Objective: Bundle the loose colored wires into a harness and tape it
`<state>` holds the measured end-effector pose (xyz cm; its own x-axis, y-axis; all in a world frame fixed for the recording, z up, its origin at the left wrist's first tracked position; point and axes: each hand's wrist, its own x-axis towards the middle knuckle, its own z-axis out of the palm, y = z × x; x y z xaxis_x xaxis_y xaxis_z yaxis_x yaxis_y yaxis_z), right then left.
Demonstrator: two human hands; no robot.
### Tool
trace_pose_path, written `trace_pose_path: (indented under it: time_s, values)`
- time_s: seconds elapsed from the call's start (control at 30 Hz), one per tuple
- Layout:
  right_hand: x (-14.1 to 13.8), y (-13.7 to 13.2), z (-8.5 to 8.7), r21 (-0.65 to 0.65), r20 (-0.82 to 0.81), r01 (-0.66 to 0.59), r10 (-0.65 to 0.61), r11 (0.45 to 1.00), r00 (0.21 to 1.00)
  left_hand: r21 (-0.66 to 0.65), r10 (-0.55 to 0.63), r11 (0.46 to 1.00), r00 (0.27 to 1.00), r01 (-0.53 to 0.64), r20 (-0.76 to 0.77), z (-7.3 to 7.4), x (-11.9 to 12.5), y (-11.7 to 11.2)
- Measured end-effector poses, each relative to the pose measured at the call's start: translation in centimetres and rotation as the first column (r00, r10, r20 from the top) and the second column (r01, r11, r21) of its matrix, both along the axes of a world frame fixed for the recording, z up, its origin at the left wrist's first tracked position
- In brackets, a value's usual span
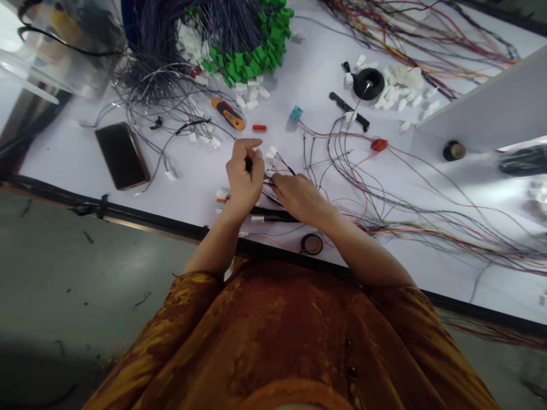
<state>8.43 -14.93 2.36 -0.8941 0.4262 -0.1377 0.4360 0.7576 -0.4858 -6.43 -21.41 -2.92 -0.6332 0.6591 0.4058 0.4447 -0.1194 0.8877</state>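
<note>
My left hand (245,173) is curled just above the table, its index finger bent over and its thumb raised. A dark spot shows between that thumb and finger; whether it is a thing or a gap I cannot make out. Close beside it, my right hand (301,198) pinches thin wires (280,169) with fingertips nearly touching the left hand. Small white connectors (272,152) sit on wire ends just beyond the fingertips. Black-sleeved cable (276,214) lies beneath both wrists. An orange-red connector (259,128) and a teal connector (296,113) lie farther back.
Behind my left hand are an orange cutter (228,114) and a bundle with green connectors (252,60). A phone (122,155) lies left. Wires (410,228) spread right, near a red connector (379,145). A tape roll (311,244) sits at the front edge; a black roll (368,84) lies behind.
</note>
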Motion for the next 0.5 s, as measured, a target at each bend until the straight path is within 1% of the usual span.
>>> trace_pose_path:
  time_s: [0.1,0.17,0.2,0.27,0.33,0.43,0.5]
  values:
    - [2.1,0.3,-2.6,0.068,0.0,-0.034,0.034,0.997,0.999,0.065,0.103,0.993,0.993,-0.098,-0.066,-0.1,0.1,0.0]
    - [3.7,0.7,-3.6,0.043,-0.022,-0.013,0.014,0.999,1.0,0.069,0.113,0.992,0.989,-0.107,-0.091,0.0,0.4,0.1]
    - [4.4,0.9,-3.8,0.017,-0.032,0.008,-0.007,1.0,0.999,0.056,0.104,0.993,0.99,-0.099,-0.097,0.1,0.6,0.2]
    - [5.1,0.8,-3.4,-0.012,-0.07,0.053,-0.054,0.999,0.996,0.023,0.096,0.995,0.99,-0.094,-0.1,0.6,1.0,0.4]
    - [4.6,0.1,-2.2,0.008,-0.139,0.091,-0.089,0.996,0.986,0.005,0.109,0.994,0.988,-0.109,-0.114,1.3,1.4,0.7]
    - [2.0,-1.5,-0.4,0.047,-0.202,0.121,-0.109,0.992,0.973,0.007,0.096,0.995,0.977,-0.097,-0.192,2.7,1.8,0.9]
    - [0.2,-2.3,0.5,0.03,-0.164,0.157,-0.15,0.987,0.975,0.02,0.068,0.998,0.964,-0.065,-0.258,3.6,2.0,1.1]
